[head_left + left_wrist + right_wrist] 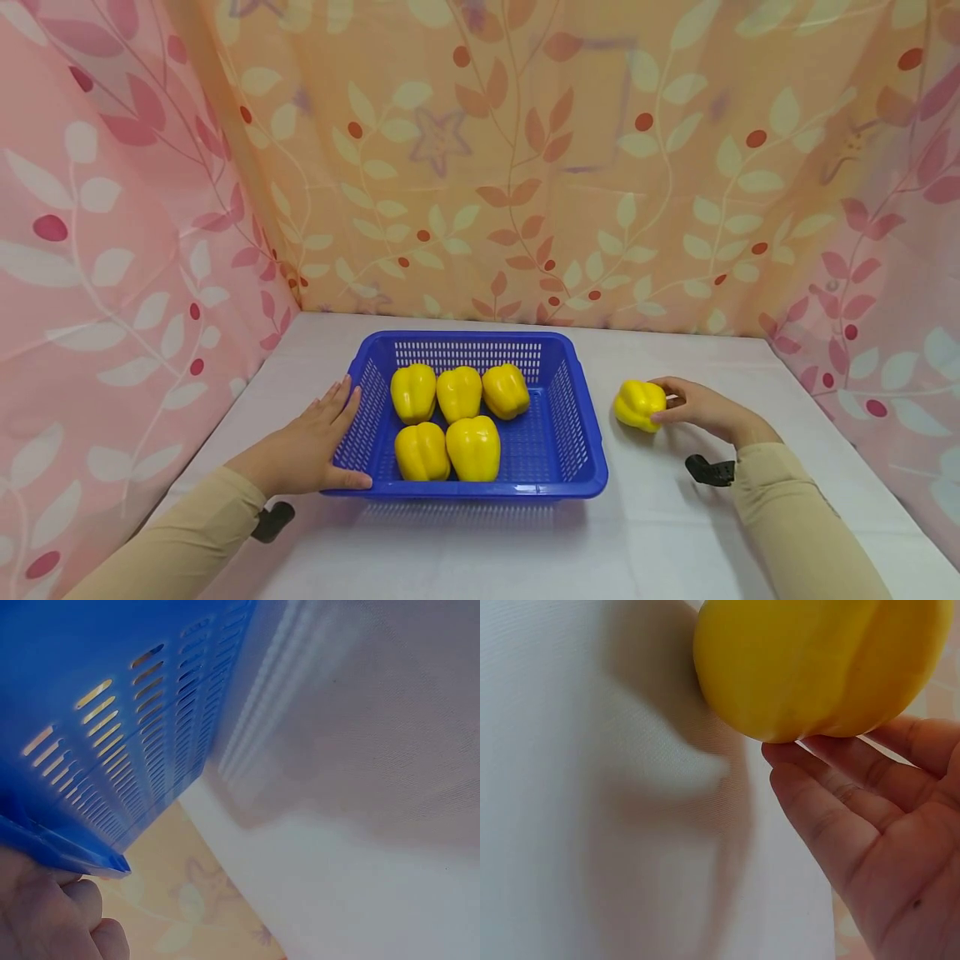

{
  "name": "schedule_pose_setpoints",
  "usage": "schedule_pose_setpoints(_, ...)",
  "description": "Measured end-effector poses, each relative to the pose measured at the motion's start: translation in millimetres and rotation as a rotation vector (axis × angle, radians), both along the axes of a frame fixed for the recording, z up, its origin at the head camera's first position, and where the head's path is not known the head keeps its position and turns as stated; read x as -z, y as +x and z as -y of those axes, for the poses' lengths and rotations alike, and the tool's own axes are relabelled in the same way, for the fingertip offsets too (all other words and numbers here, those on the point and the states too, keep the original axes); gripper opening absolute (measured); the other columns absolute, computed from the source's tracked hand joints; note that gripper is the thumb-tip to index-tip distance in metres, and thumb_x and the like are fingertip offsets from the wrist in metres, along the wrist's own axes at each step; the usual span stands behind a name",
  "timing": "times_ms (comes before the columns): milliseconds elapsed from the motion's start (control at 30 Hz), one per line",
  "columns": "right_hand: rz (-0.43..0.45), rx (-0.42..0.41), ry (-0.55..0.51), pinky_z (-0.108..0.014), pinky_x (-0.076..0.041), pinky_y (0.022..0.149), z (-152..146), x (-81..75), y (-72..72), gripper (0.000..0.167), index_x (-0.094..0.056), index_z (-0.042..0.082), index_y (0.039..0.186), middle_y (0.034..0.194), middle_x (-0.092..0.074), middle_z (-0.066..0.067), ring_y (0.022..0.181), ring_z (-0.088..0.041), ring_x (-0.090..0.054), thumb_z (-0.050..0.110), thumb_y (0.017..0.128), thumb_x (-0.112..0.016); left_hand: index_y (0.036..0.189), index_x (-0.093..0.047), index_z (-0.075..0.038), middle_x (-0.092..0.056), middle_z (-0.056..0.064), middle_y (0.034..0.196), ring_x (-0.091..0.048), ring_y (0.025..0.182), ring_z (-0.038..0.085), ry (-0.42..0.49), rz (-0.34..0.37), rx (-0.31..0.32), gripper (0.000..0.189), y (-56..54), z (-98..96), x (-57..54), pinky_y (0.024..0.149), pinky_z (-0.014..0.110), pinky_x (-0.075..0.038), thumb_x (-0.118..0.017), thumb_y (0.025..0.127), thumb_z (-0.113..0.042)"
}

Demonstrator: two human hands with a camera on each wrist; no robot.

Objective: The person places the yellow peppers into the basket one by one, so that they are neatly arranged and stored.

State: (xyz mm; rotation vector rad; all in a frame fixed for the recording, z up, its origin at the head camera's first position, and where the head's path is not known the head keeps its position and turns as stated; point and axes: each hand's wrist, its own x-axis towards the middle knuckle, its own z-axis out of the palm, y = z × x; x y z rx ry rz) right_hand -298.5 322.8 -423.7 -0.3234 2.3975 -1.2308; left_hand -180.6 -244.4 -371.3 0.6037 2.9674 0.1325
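Note:
My left hand (309,446) rests on the left edge of a blue plastic basket (480,490), its fingers spread along the side and the thumb on the near rim. In the left wrist view, fingers (82,922) lie against the rim beside the slotted wall (142,712). Several yellow bell peppers (459,395) sit inside, in a back row and a front row. To the right of the basket, my right hand (701,407) holds another yellow bell pepper (637,406) between thumb and fingers. The right wrist view shows fingertips touching that pepper (817,667), close over the white cloth.
A white cloth (465,550) covers the table. Floral curtains (525,167) stand behind and at both sides. Black wrist devices (708,471) stick out below the beige sleeves (802,517). The basket's right part has bare grid floor (528,442).

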Motion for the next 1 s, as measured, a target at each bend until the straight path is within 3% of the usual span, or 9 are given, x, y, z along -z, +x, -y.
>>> schedule_pose_setpoints(200,-0.015,-0.015,-0.022,-0.046,-0.04,0.094,-1,2.4,0.0,0.07,-0.036,0.002,0.135,0.126,-0.045,-0.016,0.107,-0.029,-0.048,0.024,0.079,-0.071,0.144,-0.011,0.003,-0.001,0.023,0.151,-0.005,0.138,0.039,0.003,0.003,0.001,0.122,0.3,-0.3,-0.6,0.107,0.055,-0.014,-0.05,0.064,-0.079)
schedule_pose_setpoints(367,-0.042,-0.018,0.015,-0.055,-0.035,0.096,0,-1.6,1.5,0.074,-0.034,0.004,0.136,0.132,-0.042,-0.017,0.114,-0.034,-0.044,0.027,0.077,-0.073,0.144,-0.011,0.003,-0.001,0.023,0.151,-0.005,0.137,0.04,0.005,0.003,0.0,0.122,1.1,-0.7,-1.3,0.107,0.055,-0.014,-0.05,0.064,-0.08)
schedule_pose_setpoints(467,-0.067,-0.025,0.031,-0.059,-0.033,0.096,1,-7.2,2.7,0.076,-0.034,0.004,0.137,0.134,-0.04,-0.018,0.117,-0.038,-0.042,0.028,0.076,-0.073,0.144,-0.01,0.003,-0.001,0.023,0.151,-0.005,0.137,0.04,0.003,0.002,-0.003,0.123,1.5,-1.0,-1.3,0.107,0.055,-0.014,-0.049,0.063,-0.08)
schedule_pose_setpoints(733,-0.126,-0.053,0.042,-0.051,-0.041,0.094,7,-25.9,2.1,0.075,-0.034,0.008,0.136,0.131,-0.043,-0.016,0.117,-0.037,-0.044,0.028,0.076,-0.074,0.145,-0.01,0.003,0.0,0.023,0.151,-0.005,0.138,0.039,0.006,0.011,-0.012,0.123,1.7,-1.7,-2.2,0.107,0.055,-0.014,-0.05,0.063,-0.08)
schedule_pose_setpoints(1000,-0.218,-0.109,0.024,-0.053,-0.038,0.096,15,-45.1,-1.2,0.074,-0.037,0.006,0.135,0.13,-0.044,-0.016,0.116,-0.037,-0.045,0.024,0.074,-0.075,0.145,-0.009,0.002,0.0,0.022,0.151,-0.004,0.138,0.039,0.007,0.009,-0.007,0.122,0.8,-0.7,-1.2,0.107,0.055,-0.013,-0.05,0.064,-0.08)
